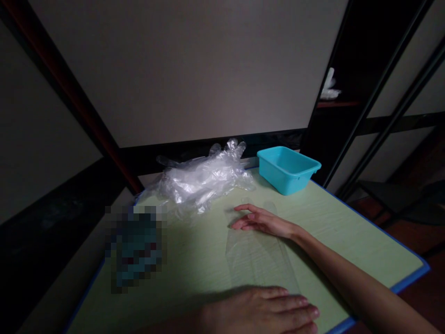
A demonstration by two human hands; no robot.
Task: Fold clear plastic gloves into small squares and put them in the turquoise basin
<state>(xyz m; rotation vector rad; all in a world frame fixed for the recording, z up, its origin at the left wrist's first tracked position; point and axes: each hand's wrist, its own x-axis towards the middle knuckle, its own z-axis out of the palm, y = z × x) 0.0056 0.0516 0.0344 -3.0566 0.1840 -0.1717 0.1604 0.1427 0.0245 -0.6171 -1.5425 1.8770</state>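
Observation:
A thin, clear plastic glove (pixel 259 260) is spread flat on the pale green tabletop (pixel 187 273). My left hand (pixel 264 311) lies palm down over its near end, fingers stretched to the right. My right hand (pixel 266 222) is over the far end of the glove, with its fingers apart and pointing left. Nothing shows in either hand. Beyond them, a crumpled heap of clear plastic gloves (pixel 201 178) sits at the back of the table.
A turquoise plastic basin (pixel 288 171) stands at the back right of the table. At the left edge is a blurred-out item (pixel 139 248). Behind the table rises a pale panel (pixel 191 69), and a dark stool or chair (pixel 399 199) stands at the right.

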